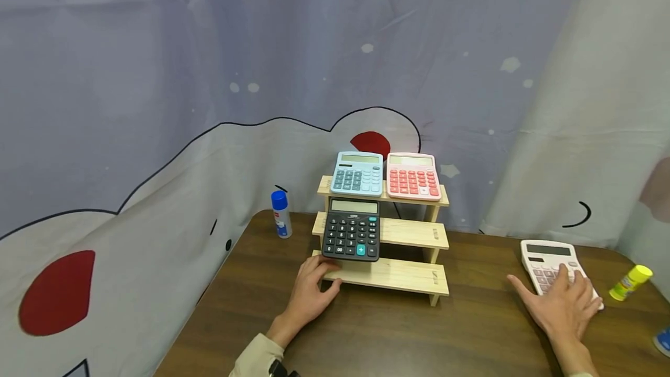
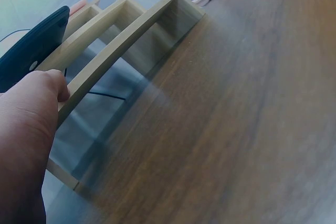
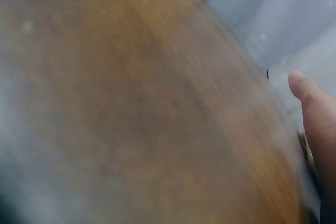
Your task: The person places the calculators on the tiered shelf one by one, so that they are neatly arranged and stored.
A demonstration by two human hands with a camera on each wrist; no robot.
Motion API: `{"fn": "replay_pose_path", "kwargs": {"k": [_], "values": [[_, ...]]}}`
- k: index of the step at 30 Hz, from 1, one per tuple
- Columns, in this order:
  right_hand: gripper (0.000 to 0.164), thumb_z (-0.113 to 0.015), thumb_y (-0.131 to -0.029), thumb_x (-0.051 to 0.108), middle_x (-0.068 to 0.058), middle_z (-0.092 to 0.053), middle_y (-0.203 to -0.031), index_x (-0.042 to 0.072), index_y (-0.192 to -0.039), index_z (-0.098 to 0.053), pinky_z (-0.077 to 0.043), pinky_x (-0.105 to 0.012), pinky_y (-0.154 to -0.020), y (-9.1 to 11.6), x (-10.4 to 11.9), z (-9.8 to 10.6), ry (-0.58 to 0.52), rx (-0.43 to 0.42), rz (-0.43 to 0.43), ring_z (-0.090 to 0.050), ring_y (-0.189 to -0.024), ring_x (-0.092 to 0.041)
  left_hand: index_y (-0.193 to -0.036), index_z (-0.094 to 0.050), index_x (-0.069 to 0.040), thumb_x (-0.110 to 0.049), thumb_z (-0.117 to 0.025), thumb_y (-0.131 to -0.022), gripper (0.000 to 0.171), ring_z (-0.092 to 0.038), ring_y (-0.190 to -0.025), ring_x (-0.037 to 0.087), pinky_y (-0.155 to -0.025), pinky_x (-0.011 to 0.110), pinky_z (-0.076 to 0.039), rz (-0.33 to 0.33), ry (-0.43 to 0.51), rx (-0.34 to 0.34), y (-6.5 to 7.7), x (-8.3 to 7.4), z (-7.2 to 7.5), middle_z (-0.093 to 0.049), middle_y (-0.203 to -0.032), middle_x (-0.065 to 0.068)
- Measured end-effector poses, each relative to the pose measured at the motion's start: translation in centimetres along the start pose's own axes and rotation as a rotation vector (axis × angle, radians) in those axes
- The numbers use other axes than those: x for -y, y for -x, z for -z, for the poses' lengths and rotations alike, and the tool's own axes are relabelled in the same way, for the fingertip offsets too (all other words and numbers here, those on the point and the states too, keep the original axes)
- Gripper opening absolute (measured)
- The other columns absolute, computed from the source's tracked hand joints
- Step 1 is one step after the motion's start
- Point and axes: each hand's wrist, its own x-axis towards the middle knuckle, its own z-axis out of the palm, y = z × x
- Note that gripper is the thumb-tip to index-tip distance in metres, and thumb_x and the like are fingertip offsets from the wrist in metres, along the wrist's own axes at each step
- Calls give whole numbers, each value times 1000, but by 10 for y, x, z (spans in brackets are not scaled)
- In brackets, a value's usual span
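A three-step wooden stand [image 1: 389, 272] bears a blue calculator [image 1: 358, 173] and a pink calculator [image 1: 413, 177] on its top step. Leaning on the middle step is a black calculator [image 1: 350, 230], its lower edge above the bottom step. My left hand [image 1: 309, 295] is at the bottom step's left end, fingertips just below the black calculator, thumb apart from the fingers. In the left wrist view the thumb [image 2: 58, 85] lies by the step's front edge. On the right, my right hand [image 1: 565, 304] rests with spread fingers over a white calculator [image 1: 549, 251], covering its lower keys.
A blue-capped bottle [image 1: 281, 214] stands left of the stand. A yellow glue stick [image 1: 630, 283] is right of the white calculator, and a partly cut-off blue object [image 1: 663, 341] sits at the right edge. A patterned curtain [image 1: 293, 63] hangs behind the brown table [image 1: 408, 342].
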Motion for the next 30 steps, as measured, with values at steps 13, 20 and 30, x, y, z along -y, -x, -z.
{"fn": "replay_pose_path", "kwargs": {"k": [13,20,30], "values": [[130,-67,-70,78,-47,-5,-152,-7,-153,-14,0,-76,-107,-10,-1,-6,51,113,18,-3,-142,-64,-101,-72,-23,-24,-77,-84,17,-56,-112,12,-104,44,-41,31,-7,22,-1,1,2,-64,-112,-10],[132,-63,-72,80,-50,3,-150,-9,-153,-8,5,-79,-105,-16,-5,-7,54,175,-3,4,-140,-66,-101,-72,-22,-22,-77,-84,17,-56,-112,13,-103,44,-40,34,5,11,-1,0,3,-65,-112,-9],[136,-54,-74,85,-47,25,-148,-3,-154,13,14,-79,-105,-24,-13,-1,48,283,-141,23,-138,-66,-101,-72,-21,-22,-77,-84,17,-56,-111,13,-104,45,-40,33,15,21,-1,-2,1,-64,-111,-10]]}}
